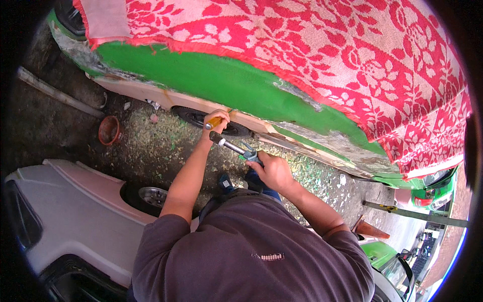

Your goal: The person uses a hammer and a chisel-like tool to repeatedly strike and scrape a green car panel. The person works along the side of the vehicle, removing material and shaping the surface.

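My left hand (217, 119) is wrapped round a yellow-handled tool (214, 122), close to the lower side of the green car (201, 70). The tool's working end is hidden, so its exact kind does not show. In my right hand (274, 171) is what looks like a gas torch (232, 146), with a dark nozzle, a silver tube and a blue-grey grip. Its nozzle points up and left, just below my left wrist. Bare, pale patches run along the car's lower panel (251, 122), and a dark wheel (191, 117) shows beside my left hand.
A red-and-pink floral cloth (302, 50) covers the car's upper part. Paint flakes litter the ground (161, 133). A reddish-brown pot (109, 131) stands at left, near a long pale bar (60, 93). Behind me at lower left is a whitish car (85, 211); an orange cone (371, 229) lies at right.
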{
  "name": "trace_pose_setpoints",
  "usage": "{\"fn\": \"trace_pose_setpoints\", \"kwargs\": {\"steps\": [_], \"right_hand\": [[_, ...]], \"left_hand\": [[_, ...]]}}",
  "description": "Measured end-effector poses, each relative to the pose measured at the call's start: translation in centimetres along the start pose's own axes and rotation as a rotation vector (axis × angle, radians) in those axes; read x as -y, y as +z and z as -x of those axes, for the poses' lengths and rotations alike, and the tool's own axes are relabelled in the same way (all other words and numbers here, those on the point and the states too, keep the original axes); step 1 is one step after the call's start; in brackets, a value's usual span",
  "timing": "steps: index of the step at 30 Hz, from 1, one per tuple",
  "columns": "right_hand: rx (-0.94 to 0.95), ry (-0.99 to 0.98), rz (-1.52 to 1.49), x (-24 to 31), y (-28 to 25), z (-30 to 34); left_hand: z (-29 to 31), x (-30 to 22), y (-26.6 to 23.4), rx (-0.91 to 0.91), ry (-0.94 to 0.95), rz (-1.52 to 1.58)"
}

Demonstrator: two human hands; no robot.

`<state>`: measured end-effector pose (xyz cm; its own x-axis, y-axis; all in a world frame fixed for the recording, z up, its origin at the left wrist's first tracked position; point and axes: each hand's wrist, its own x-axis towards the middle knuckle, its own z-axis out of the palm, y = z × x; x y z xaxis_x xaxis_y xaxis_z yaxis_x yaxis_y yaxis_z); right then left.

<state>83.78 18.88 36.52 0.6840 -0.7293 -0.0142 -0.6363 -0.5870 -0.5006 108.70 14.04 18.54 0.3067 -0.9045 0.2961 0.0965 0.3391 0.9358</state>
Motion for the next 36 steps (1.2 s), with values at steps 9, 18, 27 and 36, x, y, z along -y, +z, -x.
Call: {"fn": "trace_pose_setpoints", "kwargs": {"steps": [9,18,27,36], "right_hand": [[-0.001,-0.009,-0.020,0.0,-0.3,-0.1],[-0.008,-0.043,-0.050,0.5,-0.6,-0.2],[-0.011,-0.058,0.039,0.4,0.8,-1.5],[-0.096,-0.094,0.034,0.7,0.5,-1.8]], "left_hand": [[0.0,-0.6,0.2,0.063,0.081,-0.114],[0.4,0.2,-0.2,0.014,0.021,-0.011],[0.3,0.7,0.1,0.021,0.018,-0.034],[0.6,1.6,0.4,0.050,-0.035,-0.007]]}}
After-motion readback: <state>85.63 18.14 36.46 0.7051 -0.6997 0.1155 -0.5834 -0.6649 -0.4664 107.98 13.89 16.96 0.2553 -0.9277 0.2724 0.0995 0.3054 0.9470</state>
